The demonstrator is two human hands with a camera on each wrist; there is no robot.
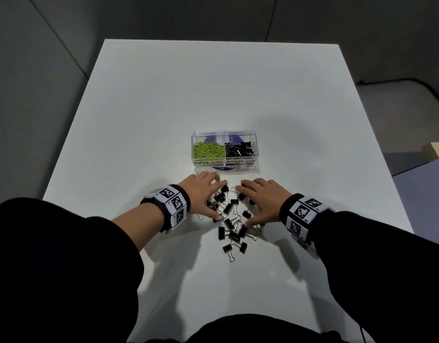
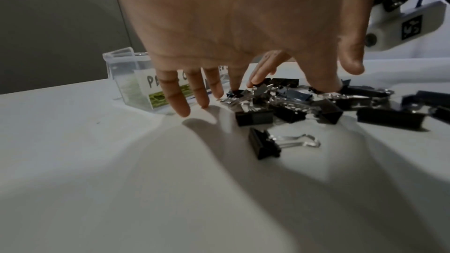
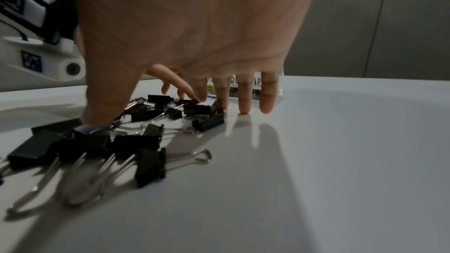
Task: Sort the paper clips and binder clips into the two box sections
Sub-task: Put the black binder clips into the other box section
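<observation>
a: left hand (image 1: 203, 194) is down on the desk (image 1: 164, 107), fingers (image 2: 177, 101) spread wide and nearly straight, tips touching the near-left edge of the loose binder clips (image 1: 232, 219). holding nothing.

b: and the right hand (image 1: 260, 198) mirrors it from the other side, fingers (image 3: 244, 101) splayed and flat, thumb pressing on a clip at the near edge of the pile. no grip there either.

a: so the pile of black clips with silver handles sits between the two hands, right in front of the person, some lying under the fingertips, a few strays trailing nearer the body.

b: from the left wrist view one stray clip (image 2: 265, 146) lies apart from the heap, handles out to the right.

a: just beyond the fingertips stands the clear box (image 1: 225, 167), two sections side by side. left section, labelled paper clips, holds the green paper clips (image 1: 208, 150).

b: right section, labelled binder clips, has boxed binder clips (image 1: 239, 148) in it, black ones.

a: both wrists wear marker bands (image 1: 172, 206), black sleeves (image 1: 52, 256) behind them.

b: grey wall panels (image 1: 52, 45) beyond the white desk.
</observation>
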